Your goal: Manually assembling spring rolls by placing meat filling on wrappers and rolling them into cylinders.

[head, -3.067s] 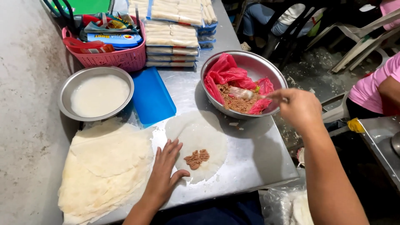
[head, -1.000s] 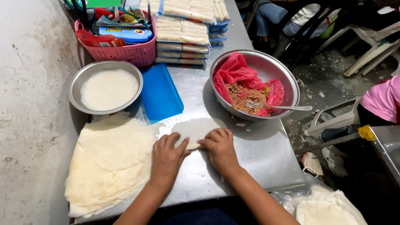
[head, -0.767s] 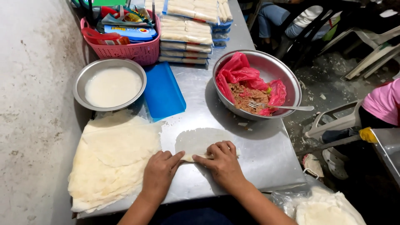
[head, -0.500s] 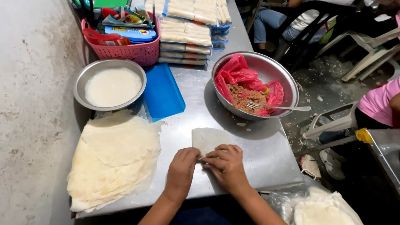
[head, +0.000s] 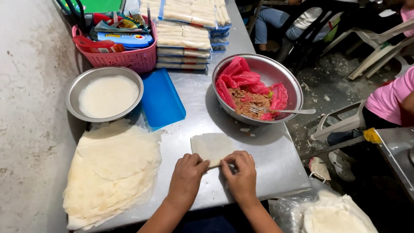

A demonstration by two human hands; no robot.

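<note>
Both hands, left hand [head: 186, 177] and right hand [head: 240, 174], pinched the half-rolled spring roll wrapper [head: 212, 147]; it looked thin, soft, tearable, best gripped at the rolled edge.

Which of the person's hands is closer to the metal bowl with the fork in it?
Right. The right hand lies just below the bowl; the left hand is further left.

Bright overhead light; soft shadows (edges slightly distorted)

Loaded steel worktable [head: 276, 159]
It bore a stack of pale round wrappers [head: 112, 168], a folded white wrapper [head: 212, 146], a blue plastic lid [head: 161, 98], a metal bowl of white paste [head: 105, 92], a steel bowl of minced filling [head: 258, 88] and a pink plastic basket [head: 129, 58].
</note>
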